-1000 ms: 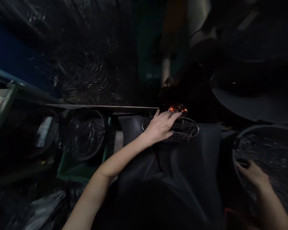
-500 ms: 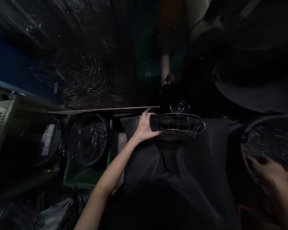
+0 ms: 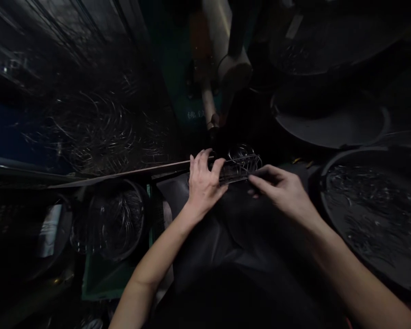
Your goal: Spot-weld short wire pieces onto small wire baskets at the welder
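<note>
Your left hand (image 3: 202, 183) is grasping the wire basket (image 3: 241, 165) at its left end; your right hand (image 3: 283, 192) pinches its right side.

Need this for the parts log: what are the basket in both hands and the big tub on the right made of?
The basket looks like thin bare steel wire: open ribs catching bright glints. The tub looks like dark matte plastic, with a thick dull rounded rim; the dim light leaves that uncertain.
</note>
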A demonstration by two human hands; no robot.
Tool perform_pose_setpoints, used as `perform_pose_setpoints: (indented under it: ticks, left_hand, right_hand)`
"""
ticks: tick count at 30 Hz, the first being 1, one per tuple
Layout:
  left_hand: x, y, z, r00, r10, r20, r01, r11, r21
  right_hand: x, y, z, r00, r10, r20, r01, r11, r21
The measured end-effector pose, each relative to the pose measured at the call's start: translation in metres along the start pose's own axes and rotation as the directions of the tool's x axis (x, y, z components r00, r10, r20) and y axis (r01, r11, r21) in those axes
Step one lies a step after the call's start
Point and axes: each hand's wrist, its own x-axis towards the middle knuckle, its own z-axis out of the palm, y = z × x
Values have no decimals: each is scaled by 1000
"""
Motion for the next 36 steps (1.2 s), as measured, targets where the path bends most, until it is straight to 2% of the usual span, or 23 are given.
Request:
perform_pose_setpoints:
  ticks: [2,3,6,10,16,20,30,36]
  left_hand:
    - [0,1,6,1000,24,-8,-24,999,38]
    - [-1,-1,8,999,37,-7,-37,998,52]
    - [-2,-6,14,998,63,-17,-62,996,67]
    - [4,-10,15,997,54,-59,-52,998,46]
    - [16,-15,20,986,71,-148,-70,997,13]
    - [23,-19,25,975,99,-198,-102,995,-9]
    - [32,-27,38,973,89,-215,-106,992,-70]
    - [38,-28,37,964,111,-240,-127,991,-51]
  right_hand:
    - [15,-23,28,993,19,118,-31,994,100]
    - [20,-31,38,991,18,130,-34,992,121]
    - [26,-45,54,999,-37,15,36,997,68]
    - [22,-54,64,979,-157,-128,158,987,0]
    - [27,-59,71,923,-317,-218,302,948,-100]
    - [34,-57,71,918,-324,-227,312,946,-88]
    - [46,-44,74,909,-334,-249,333,942,-46]
    - [52,-44,76,892,-362,-271,367,930,-35]
